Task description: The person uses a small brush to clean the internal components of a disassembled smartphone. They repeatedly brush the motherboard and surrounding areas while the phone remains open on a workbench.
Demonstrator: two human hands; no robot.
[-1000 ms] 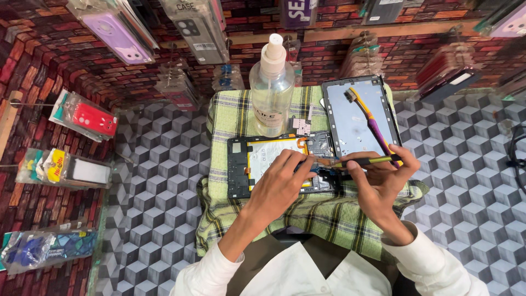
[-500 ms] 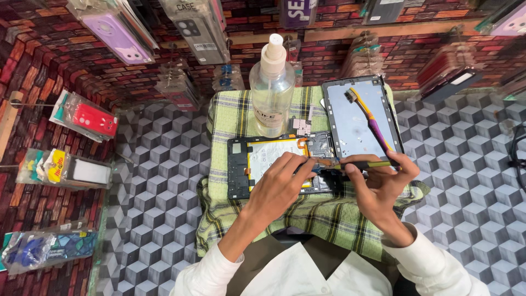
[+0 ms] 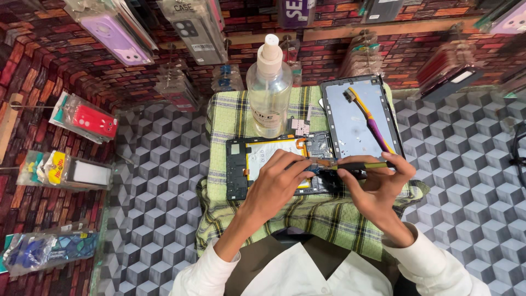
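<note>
An opened tablet (image 3: 241, 167) with its back off lies on a green checked cloth (image 3: 329, 219), its pale battery and boards showing. My left hand (image 3: 276, 183) rests on the tablet, fingertips pressing near the orange flex cable at its middle. My right hand (image 3: 378, 183) is closed on a thin black and yellow tool (image 3: 359, 164), held level, with its tip at the same spot by my left fingertips. Just beyond, the tablet's removed back panel (image 3: 359, 118) lies tilted with a yellow and purple toothbrush (image 3: 370, 118) on it.
A clear plastic bottle (image 3: 268, 90) with a pump cap stands on the cloth behind the tablet. The counter has a grey cube pattern (image 3: 159, 186). Packaged phone cases (image 3: 90, 118) hang on the brick-pattern wall at left and along the back. A black cable (image 3: 518, 148) lies at right.
My right hand and the tool have shifted slightly left toward the tablet's middle. My left hand has stayed on the tablet.
</note>
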